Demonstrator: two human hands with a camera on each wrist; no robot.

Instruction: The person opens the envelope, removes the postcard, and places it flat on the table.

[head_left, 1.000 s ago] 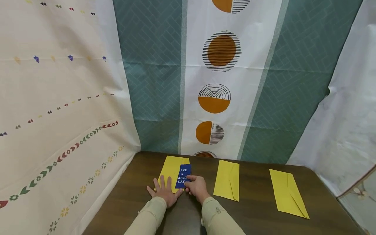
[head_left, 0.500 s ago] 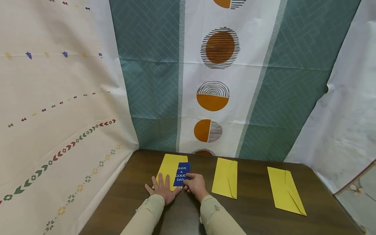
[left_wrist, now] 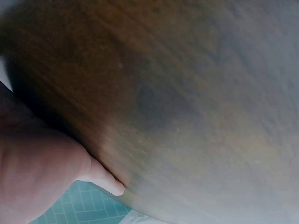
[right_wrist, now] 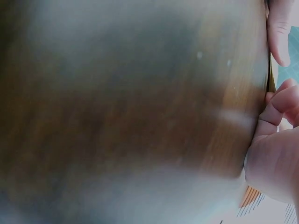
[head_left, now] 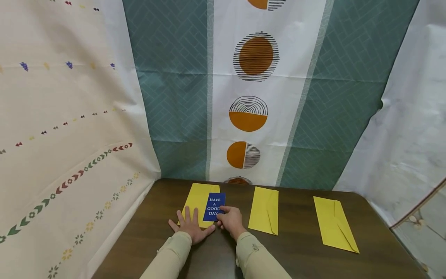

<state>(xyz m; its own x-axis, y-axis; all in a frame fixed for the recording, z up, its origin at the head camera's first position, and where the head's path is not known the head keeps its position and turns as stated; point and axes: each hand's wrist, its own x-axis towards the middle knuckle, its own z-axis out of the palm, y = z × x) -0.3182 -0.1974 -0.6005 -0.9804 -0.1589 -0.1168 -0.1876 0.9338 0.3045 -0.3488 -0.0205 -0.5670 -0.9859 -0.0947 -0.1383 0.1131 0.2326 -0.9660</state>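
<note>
A blue card printed "HAVE A GOOD DAY" overlaps the right part of the left yellow envelope. My right hand pinches the card's right edge between thumb and index finger. Spread flat, my left hand rests with its fingertips over the envelope's near edge and its thumb pointing to the card. In the left wrist view only part of the left hand shows, its thumb along the brown table. The right wrist view has the curled right hand at its edge; the card is hidden there.
Two more yellow envelopes lie on the brown table: a middle envelope right of my right hand and a right envelope farther over. Patterned curtains hang behind the table and at both sides.
The blue card has slid a little right relative to the left envelope, and more of its left side and lettering shows. Both hands keep their pose; the head view has shifted slightly.
</note>
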